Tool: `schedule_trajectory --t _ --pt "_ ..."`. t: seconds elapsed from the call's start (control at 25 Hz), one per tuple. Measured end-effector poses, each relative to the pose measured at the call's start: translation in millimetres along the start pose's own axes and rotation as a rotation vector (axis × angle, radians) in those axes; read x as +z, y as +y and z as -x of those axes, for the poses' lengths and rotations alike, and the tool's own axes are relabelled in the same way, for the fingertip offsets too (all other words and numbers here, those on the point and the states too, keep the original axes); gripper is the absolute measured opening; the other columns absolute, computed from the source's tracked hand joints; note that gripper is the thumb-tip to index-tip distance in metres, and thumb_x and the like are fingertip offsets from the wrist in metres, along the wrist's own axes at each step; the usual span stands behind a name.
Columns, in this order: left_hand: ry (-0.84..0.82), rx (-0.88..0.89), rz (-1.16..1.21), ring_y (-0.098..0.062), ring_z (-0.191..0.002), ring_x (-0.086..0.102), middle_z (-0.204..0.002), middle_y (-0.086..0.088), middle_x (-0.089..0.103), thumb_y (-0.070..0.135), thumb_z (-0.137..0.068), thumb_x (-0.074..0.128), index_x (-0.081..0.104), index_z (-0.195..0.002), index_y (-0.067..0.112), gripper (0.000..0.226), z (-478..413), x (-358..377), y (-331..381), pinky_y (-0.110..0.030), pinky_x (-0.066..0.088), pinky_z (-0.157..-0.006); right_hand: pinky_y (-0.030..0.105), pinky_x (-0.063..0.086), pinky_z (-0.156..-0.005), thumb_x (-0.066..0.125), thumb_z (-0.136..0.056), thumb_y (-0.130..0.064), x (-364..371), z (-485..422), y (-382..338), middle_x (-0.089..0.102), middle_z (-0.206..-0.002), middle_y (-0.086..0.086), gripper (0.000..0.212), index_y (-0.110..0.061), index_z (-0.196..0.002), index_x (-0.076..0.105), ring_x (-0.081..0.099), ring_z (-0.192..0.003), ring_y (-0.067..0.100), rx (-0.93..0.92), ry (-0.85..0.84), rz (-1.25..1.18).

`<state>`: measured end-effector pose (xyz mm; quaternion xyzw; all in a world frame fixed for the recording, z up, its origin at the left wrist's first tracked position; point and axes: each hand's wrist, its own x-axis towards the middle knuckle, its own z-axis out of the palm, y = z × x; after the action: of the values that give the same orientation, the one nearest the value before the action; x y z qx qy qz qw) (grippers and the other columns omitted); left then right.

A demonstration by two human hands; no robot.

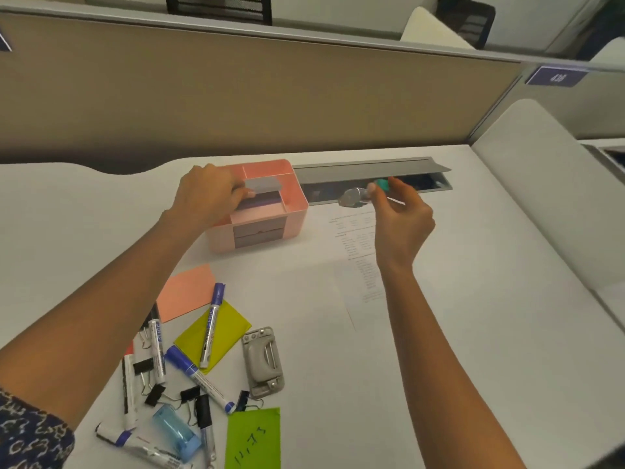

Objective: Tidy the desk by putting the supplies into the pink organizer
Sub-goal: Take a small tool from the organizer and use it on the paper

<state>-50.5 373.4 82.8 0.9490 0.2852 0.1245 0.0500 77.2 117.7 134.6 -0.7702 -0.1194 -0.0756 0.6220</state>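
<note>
The pink organizer (297, 211) stands at the back of the white desk, with grey drawers in its front. My left hand (206, 198) reaches over its left side and holds a grey block (263, 185) above the compartments. To the right of the organizer, my right hand (402, 218) pinches a small clear item with a teal cap (358, 194) in the air. Near the front left lie several markers (211, 326), black binder clips (189, 394), a grey hole punch (263, 360), a blue clear dispenser (176, 431) and coloured sticky notes (186, 292).
A printed sheet (358, 265) lies under my right arm. Behind the organizer a grey cable-tray lid (368, 169) stands open along the beige partition (236, 96). A padded divider (541, 198) borders the desk at the right.
</note>
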Motion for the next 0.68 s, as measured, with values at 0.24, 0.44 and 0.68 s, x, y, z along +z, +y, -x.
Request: schedule_trajectory --t 0.24,0.44,0.68 --pt "0.032 -0.070 -0.015 -0.041 -0.082 0.058 -0.081 -0.015 0.070 0.044 -0.086 0.061 0.074 -0.094 0.015 0.033 14.6 8.0 12.1 -0.041 0.052 -0.066 0.013 0.050 -0.084 0.075 -0.082 -0.031 -90.4 -15.0 38.2 0.070 -0.111 -0.002 0.042 -0.015 -0.120 0.066 0.068 -0.097 0.012 0.090 0.125 0.079" --pt "0.170 -0.022 0.041 -0.046 -0.102 0.057 -0.111 -0.022 0.067 0.034 -0.086 0.065 0.066 -0.111 0.005 0.038 32.6 0.9 53.2 -0.053 0.044 -0.093 0.003 0.049 -0.081 0.075 -0.082 -0.028 -148.3 -8.3 73.8 0.072 -0.106 -0.002 0.041 -0.013 -0.119 0.067 0.068 -0.098 0.008 0.135 0.133 0.072" --pt "-0.256 0.237 0.411 -0.017 -0.137 0.036 -0.145 0.002 0.043 0.043 -0.084 0.064 0.054 -0.132 0.018 0.055 91.3 49.3 171.4 -0.039 0.026 -0.111 0.001 0.046 -0.077 0.075 -0.082 -0.022 -182.4 0.4 121.8 0.072 -0.104 0.001 0.034 -0.013 -0.114 0.068 0.066 -0.098 0.006 0.171 0.134 0.098"
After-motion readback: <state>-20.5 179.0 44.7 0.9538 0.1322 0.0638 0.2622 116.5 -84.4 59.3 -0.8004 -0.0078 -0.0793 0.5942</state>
